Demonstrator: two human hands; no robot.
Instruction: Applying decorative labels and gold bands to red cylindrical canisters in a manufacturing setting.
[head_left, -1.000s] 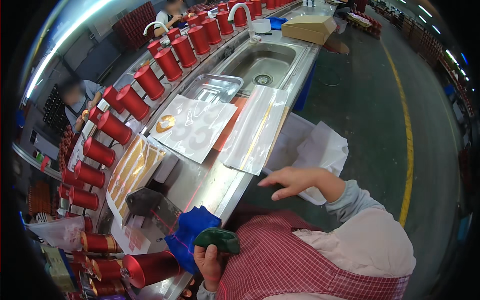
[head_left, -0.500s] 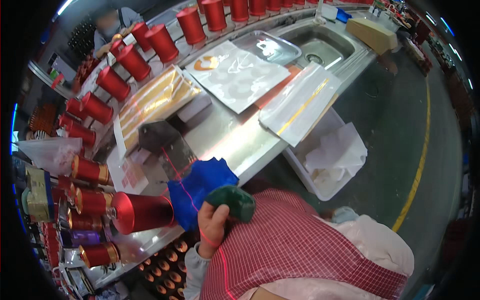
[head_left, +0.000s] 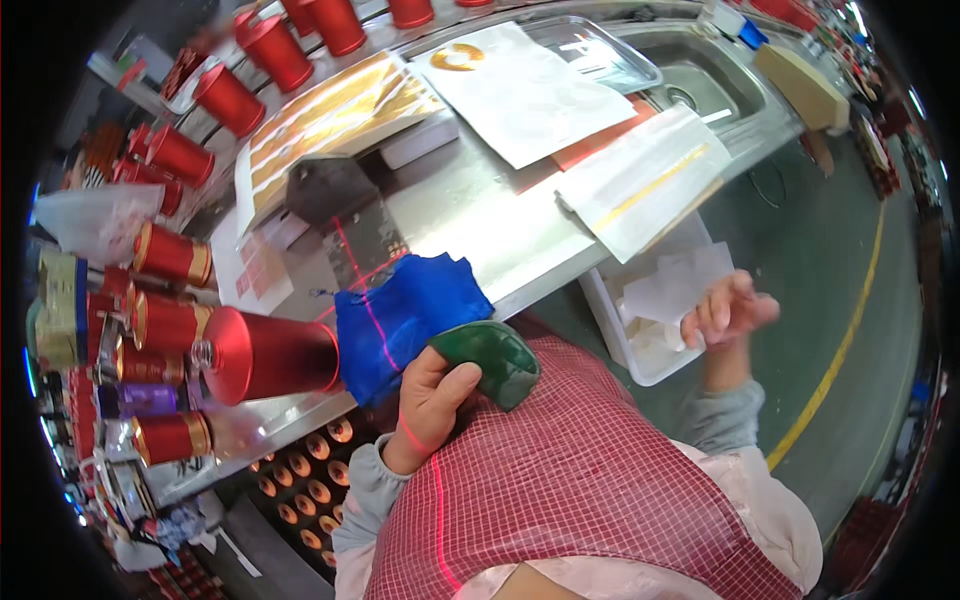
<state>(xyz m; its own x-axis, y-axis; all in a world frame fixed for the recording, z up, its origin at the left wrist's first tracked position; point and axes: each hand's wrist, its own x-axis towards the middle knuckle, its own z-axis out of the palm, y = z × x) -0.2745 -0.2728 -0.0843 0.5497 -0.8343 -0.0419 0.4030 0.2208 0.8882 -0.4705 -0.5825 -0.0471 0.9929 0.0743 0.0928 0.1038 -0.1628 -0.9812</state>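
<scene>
My left hand (head_left: 437,402) grips a smooth, glossy dark green flat piece (head_left: 492,362) with rounded edges, in front of my checked apron; its exact kind does not show. Just beyond it a crumpled blue cloth (head_left: 415,310) lies at the table's near edge. Left of the cloth, a large red metallic canister (head_left: 270,355) rests on the table. My right hand (head_left: 730,310) is raised on the right, slightly blurred, above the end of a white bin (head_left: 637,362). Its fingers are apart and nothing shows in them.
Gold-striped sheets (head_left: 325,110), a white sheet (head_left: 530,100) and another with a yellow stripe (head_left: 650,185) lie on the metal table (head_left: 480,230). A black block (head_left: 330,188) stands near the cloth. A sink (head_left: 700,75) is at the far right. Several red canisters (head_left: 228,100) line the far side.
My right hand has risen into view on the right, over the white bin. The left hand keeps the green piece, slightly higher and turned. The whole view has shifted.
</scene>
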